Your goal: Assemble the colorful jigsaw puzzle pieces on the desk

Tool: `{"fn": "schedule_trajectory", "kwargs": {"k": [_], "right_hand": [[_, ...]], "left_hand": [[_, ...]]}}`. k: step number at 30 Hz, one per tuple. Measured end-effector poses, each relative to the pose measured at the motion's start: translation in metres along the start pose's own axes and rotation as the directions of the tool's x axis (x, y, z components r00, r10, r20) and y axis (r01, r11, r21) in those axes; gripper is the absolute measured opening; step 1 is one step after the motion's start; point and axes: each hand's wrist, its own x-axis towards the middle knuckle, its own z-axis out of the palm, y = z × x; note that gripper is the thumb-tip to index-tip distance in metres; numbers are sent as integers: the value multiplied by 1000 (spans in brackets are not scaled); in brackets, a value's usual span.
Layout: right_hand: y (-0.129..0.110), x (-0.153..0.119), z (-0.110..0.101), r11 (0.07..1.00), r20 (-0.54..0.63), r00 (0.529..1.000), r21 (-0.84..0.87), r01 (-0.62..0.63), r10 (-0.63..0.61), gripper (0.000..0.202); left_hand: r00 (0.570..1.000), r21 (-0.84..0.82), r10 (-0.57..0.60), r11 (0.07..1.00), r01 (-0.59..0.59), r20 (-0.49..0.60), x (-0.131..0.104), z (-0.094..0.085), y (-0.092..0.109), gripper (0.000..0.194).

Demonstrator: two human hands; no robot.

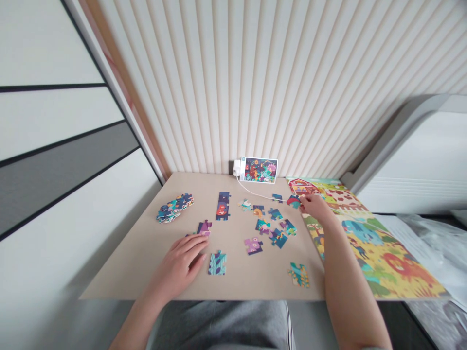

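Observation:
My right hand [315,207] is closed in a pinch at the edge of a red and teal puzzle piece [293,201], at the right side of the table beside the farm picture. My left hand [181,260] lies flat with fingers stretched out, fingertips touching purple puzzle pieces [205,227]. Just right of it is a teal leaf-patterned piece [217,263]. Two joined pieces [223,206] form an upright strip farther back. Several loose pieces lie spread right of centre, among them a pink-purple one [253,245] and a green-yellow one [299,275] near the front edge.
A heap of puzzle pieces [174,208] sits at the table's left. Against the pleated wall leans a reference picture card [260,170], beside a white charger [237,168] whose cable crosses the table. Finished-looking animal pictures [368,238] cover the right side.

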Motion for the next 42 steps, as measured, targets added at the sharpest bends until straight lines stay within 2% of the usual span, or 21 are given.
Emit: {"fn": "schedule_trajectory", "kwargs": {"k": [3, 5, 9, 12, 17, 23, 26, 29, 31, 33, 35, 37, 39, 42], "right_hand": [[7, 2, -7, 999, -80, 996, -38, -34, 31, 40], [6, 0, -9, 999, -78, 997, -44, -29, 25, 41], [-12, -10, -3, 997, 58, 995, 6, 77, -77, 41], [-33, -18, 6, 983, 163, 970, 51, 174, -180, 38], [-53, -24, 19, 961, 179, 948, -39, 274, -263, 35], [-47, -19, 22, 960, 157, 956, -91, 265, -249, 33], [-41, -16, 23, 961, 128, 963, -119, 251, -236, 34], [-38, -14, 24, 958, 99, 965, -135, 253, -241, 35], [-39, -14, 24, 956, 96, 965, -142, 256, -244, 35], [-40, -15, 25, 956, 88, 967, -152, 252, -241, 36], [-41, -16, 25, 955, 80, 966, -152, 255, -245, 36], [-41, -16, 25, 956, 71, 966, -145, 256, -248, 36], [-40, -16, 25, 958, 64, 969, -144, 248, -241, 36], [-38, -14, 26, 959, 59, 970, -145, 244, -237, 35]], "left_hand": [[1000, 10, 0, 1000, 0, 5, -1, 1, -1, 33], [1000, 14, -1, 1000, 1, 3, -2, 2, -1, 32], [1000, 13, 7, 1000, -7, -29, -3, 1, 0, 30], [998, -4, 12, 1000, -12, -58, -4, 1, 0, 30], [995, -3, -11, 1000, 11, -98, -5, 1, 0, 29], [994, -19, -3, 1000, 1, -113, -10, 4, 6, 27], [989, 11, -27, 1000, 29, -143, -3, -6, 2, 32], [982, 103, -92, 989, 110, -167, 20, -27, -23, 42], [975, 186, -149, 966, 179, -165, 40, -38, -52, 53], [971, 214, -193, 952, 220, -139, 58, -40, -84, 60], [965, 228, -248, 938, 262, -88, 70, -33, -112, 68], [951, 219, -304, 925, 310, -61, 73, -21, -131, 71], [944, 195, -326, 924, 329, -50, 71, -9, -140, 66], [951, 167, -301, 937, 308, -71, 65, 0, -144, 56]]}}
